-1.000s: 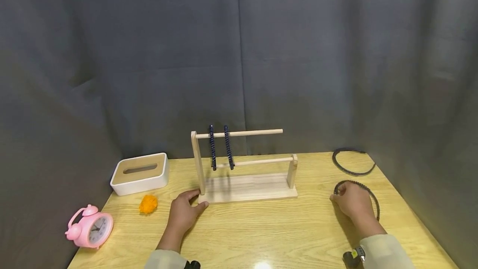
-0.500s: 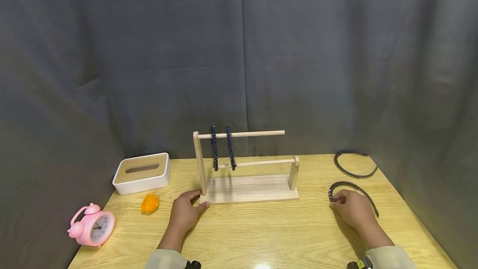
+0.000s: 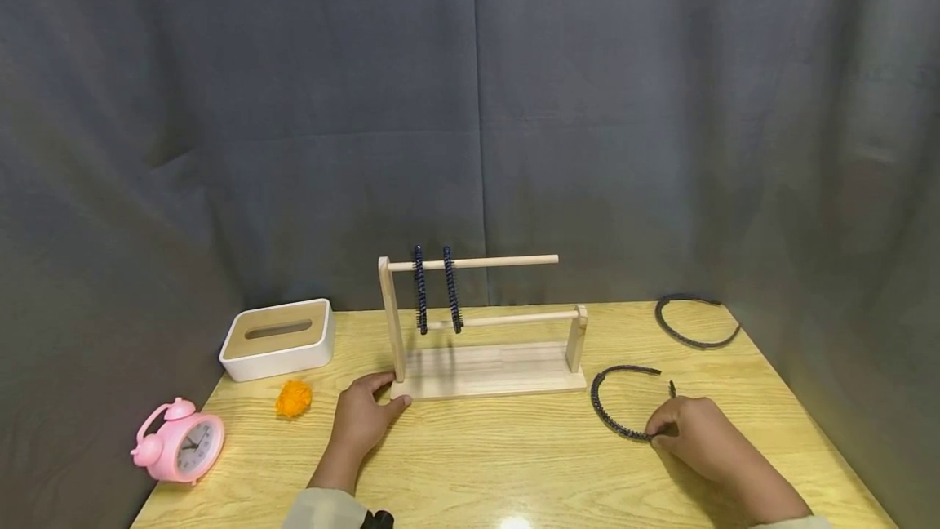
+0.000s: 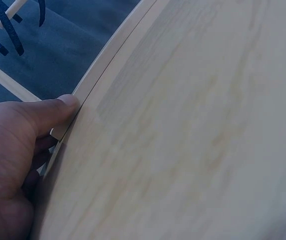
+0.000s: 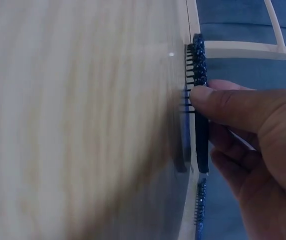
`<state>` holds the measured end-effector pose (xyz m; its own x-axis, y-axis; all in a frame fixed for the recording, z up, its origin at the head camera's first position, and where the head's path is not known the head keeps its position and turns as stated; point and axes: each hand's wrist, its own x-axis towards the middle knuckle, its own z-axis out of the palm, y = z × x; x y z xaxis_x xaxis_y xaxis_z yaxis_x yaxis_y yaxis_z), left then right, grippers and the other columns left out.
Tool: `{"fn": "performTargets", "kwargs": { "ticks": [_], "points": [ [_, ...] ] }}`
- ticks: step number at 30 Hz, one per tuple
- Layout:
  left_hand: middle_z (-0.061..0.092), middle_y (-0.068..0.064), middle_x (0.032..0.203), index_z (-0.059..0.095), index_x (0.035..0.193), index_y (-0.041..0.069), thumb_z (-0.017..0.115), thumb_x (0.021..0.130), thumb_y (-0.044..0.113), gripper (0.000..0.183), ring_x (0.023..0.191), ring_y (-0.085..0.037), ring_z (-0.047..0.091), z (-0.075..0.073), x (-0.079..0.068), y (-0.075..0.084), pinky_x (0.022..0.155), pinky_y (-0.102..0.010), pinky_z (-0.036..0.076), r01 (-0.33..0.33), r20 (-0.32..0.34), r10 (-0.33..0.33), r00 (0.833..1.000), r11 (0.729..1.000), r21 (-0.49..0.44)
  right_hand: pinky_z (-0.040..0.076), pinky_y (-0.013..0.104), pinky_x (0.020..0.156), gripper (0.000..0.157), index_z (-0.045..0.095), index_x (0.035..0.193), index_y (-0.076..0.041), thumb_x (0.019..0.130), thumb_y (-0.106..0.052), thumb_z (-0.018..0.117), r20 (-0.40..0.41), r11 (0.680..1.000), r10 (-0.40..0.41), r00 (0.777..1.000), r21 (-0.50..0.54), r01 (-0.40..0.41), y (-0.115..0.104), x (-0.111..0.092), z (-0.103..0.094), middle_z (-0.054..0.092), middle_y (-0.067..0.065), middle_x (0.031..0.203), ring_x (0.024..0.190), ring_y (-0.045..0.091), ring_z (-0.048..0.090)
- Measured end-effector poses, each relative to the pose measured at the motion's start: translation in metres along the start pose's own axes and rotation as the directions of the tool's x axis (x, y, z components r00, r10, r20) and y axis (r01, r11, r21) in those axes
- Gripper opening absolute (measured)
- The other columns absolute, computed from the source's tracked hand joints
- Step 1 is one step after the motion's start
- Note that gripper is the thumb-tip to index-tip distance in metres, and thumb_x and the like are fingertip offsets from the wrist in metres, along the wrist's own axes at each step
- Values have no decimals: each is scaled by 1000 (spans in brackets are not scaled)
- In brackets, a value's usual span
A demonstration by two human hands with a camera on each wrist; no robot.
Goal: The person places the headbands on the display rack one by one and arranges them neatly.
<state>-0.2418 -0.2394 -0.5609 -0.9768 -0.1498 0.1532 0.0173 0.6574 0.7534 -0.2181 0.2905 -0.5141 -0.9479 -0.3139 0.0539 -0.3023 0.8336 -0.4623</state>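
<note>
Altogether four headbands (image 3: 601, 412), one in right hand (image 3: 693, 433), one rack (image 3: 485, 371)

Counting four headbands (image 3: 422, 291) from where I'm standing, and it splits 2-1-1: two on the rack (image 3: 485, 357), one held, one lying loose. Just the one rack btw, and it's got two rods (image 3: 507, 261), two posts (image 3: 392, 321) and a single base (image 3: 507, 382). Hands, two: one left hand (image 3: 361, 419), one right hand (image 3: 693, 435), plus two sleeves (image 3: 317, 509). Then singles pretty much: one clock (image 3: 192, 446) (two bells (image 3: 179, 409) on it tho), one box (image 3: 275, 362) with one slot (image 3: 278, 330), one orange puff (image 3: 294, 398), one table (image 3: 514, 464). Curtain (image 3: 294, 64), can't tell if that's one sheet or two.
</note>
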Motion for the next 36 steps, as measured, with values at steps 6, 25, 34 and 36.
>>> {"fn": "performTargets", "kwargs": {
  "ticks": [6, 25, 34, 36],
  "points": [
    [70, -21, 145, 76, 138, 5, 90, 93, 23, 50, 138, -45, 64, 0, 1, 1, 116, -61, 54, 11, 9, -11, 1000, 1000, -4, 63, 30, 81, 16, 81, 100, -21, 88, -21, 92, -9, 998, -25, 1000, 51, 26, -4, -3, 0, 77, -11, 100, 94, 9, 72],
    [69, -21, 145, 76, 137, 5, 90, 93, 22, 49, 137, -44, 65, 2, 1, -2, 113, -59, 56, 4, 15, -4, 1000, 1000, -15, 65, 40, 81, 19, 79, 104, -14, 92, -23, 89, -69, 992, 102, 992, 76, -97, -43, 29, 39, 75, -7, 92, 88, 10, 71],
    [69, -22, 146, 76, 137, 4, 90, 93, 23, 50, 140, -46, 62, 1, 3, -1, 116, -61, 53, 2, 7, -2, 1000, 1000, -5, 64, 38, 72, 13, 81, 108, -10, 98, -20, 83, -184, 995, 102, 978, 32, -98, -39, 18, 27, 79, -4, 90, 81, 11, 72],
    [69, -21, 146, 76, 137, 4, 89, 93, 22, 50, 140, -45, 63, 1, 2, -1, 116, -60, 54, 7, 10, -6, 1000, 1000, -15, 64, 37, 70, 16, 81, 111, -8, 101, -20, 80, -246, 992, 118, 962, 62, -106, -37, 15, 18, 80, -2, 91, 81, 14, 73]
  ]
}}
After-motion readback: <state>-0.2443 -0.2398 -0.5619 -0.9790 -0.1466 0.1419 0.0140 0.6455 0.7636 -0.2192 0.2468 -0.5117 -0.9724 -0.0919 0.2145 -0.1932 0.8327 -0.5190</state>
